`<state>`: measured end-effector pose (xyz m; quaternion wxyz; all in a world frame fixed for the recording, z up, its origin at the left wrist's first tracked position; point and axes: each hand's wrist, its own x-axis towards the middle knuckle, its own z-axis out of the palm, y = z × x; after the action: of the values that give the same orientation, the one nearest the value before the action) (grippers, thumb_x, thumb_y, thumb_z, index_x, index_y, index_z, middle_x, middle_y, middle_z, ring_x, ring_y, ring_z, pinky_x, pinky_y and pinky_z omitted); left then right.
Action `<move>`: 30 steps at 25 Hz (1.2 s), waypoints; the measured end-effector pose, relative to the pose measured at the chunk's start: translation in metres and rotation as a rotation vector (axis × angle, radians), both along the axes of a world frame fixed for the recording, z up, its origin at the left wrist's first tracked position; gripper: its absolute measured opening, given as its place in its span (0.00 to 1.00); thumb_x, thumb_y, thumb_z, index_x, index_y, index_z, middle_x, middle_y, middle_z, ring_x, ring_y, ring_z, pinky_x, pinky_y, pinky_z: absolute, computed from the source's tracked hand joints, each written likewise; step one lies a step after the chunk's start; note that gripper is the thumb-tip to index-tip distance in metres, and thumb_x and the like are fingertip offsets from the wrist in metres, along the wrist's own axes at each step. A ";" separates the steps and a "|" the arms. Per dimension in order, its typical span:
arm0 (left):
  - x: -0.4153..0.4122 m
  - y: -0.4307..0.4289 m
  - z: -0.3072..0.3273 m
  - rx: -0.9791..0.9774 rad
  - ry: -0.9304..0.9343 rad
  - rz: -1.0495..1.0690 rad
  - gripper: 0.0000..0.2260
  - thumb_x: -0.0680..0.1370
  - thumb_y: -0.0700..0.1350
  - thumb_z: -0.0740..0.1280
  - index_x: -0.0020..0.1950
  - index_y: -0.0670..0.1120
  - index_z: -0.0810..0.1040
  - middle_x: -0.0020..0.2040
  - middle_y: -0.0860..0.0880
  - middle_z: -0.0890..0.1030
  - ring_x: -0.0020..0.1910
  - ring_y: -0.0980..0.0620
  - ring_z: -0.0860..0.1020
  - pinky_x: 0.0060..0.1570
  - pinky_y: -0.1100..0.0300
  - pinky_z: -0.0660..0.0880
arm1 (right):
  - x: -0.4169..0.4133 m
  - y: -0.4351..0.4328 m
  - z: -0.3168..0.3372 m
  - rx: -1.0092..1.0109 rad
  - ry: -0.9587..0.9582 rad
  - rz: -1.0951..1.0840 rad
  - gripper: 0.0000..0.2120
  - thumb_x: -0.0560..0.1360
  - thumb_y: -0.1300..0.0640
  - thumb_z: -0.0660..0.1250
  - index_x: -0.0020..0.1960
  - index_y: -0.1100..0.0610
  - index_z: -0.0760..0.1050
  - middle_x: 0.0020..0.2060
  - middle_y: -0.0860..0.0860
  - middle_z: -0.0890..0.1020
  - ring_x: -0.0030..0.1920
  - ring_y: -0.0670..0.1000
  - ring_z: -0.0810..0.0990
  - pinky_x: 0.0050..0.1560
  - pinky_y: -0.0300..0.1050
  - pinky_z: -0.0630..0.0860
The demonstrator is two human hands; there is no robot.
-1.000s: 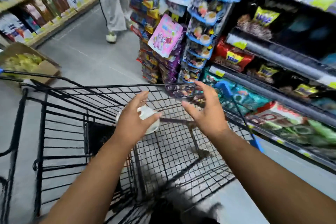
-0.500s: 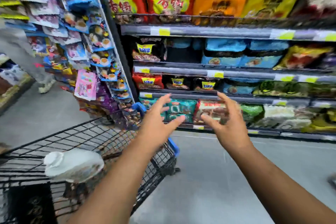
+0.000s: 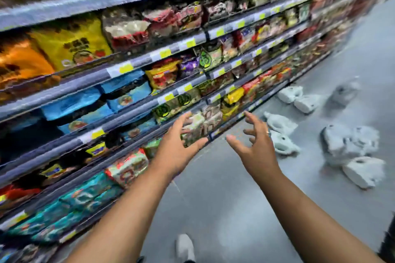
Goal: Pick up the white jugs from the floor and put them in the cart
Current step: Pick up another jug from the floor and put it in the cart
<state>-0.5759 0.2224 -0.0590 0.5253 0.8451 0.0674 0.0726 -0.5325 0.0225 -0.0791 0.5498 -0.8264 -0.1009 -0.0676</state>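
Hands spread empty, left hand (image 3: 179, 150), right hand (image 3: 254, 148), bare floor (image 3: 224, 209) below, white jugs (image 3: 350, 147) scattered right, shelf edge (image 3: 132, 153) left

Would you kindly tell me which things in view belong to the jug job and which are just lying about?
Part of the job:
- white jugs scattered on the floor
- left hand and right hand, both open and empty

Just there:
- shelves of snack packets
- white shoe
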 end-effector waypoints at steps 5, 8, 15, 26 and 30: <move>0.117 -0.066 -0.011 -0.008 0.037 -0.251 0.38 0.72 0.52 0.75 0.76 0.57 0.58 0.67 0.55 0.74 0.63 0.59 0.74 0.65 0.51 0.73 | 0.071 -0.064 -0.013 0.031 -0.013 -0.249 0.31 0.67 0.44 0.76 0.64 0.33 0.64 0.60 0.44 0.71 0.53 0.42 0.75 0.55 0.50 0.76; 0.189 -0.093 -0.013 -0.007 0.061 -0.410 0.36 0.73 0.51 0.74 0.76 0.57 0.58 0.65 0.57 0.73 0.63 0.58 0.73 0.66 0.51 0.72 | 0.114 -0.089 -0.020 0.055 -0.005 -0.393 0.30 0.65 0.39 0.73 0.61 0.26 0.63 0.58 0.37 0.70 0.54 0.42 0.75 0.56 0.45 0.75; 0.320 -0.148 -0.027 0.005 0.138 -0.651 0.36 0.74 0.49 0.73 0.76 0.56 0.57 0.67 0.55 0.72 0.64 0.57 0.72 0.59 0.60 0.72 | 0.196 -0.138 -0.041 0.090 0.127 -0.638 0.32 0.69 0.49 0.75 0.66 0.37 0.62 0.64 0.48 0.70 0.53 0.40 0.74 0.47 0.24 0.67; 0.537 -0.323 -0.088 -0.120 0.326 -0.635 0.32 0.76 0.42 0.71 0.76 0.51 0.59 0.64 0.53 0.70 0.55 0.65 0.73 0.42 0.77 0.73 | 0.401 -0.292 -0.121 0.126 0.329 -0.828 0.41 0.70 0.46 0.75 0.75 0.45 0.56 0.66 0.50 0.67 0.57 0.50 0.73 0.58 0.45 0.70; 0.608 -0.360 -0.124 -0.052 0.410 -0.638 0.32 0.75 0.45 0.72 0.75 0.52 0.60 0.65 0.51 0.72 0.60 0.55 0.76 0.47 0.70 0.72 | 0.466 -0.330 -0.151 0.186 0.397 -0.875 0.41 0.70 0.47 0.74 0.75 0.45 0.55 0.68 0.51 0.65 0.61 0.51 0.72 0.58 0.42 0.68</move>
<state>0.0324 -0.1374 -0.1834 0.5183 0.8071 -0.0936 -0.2668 -0.0662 -0.3074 -0.2305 0.5501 -0.7354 0.3692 -0.1422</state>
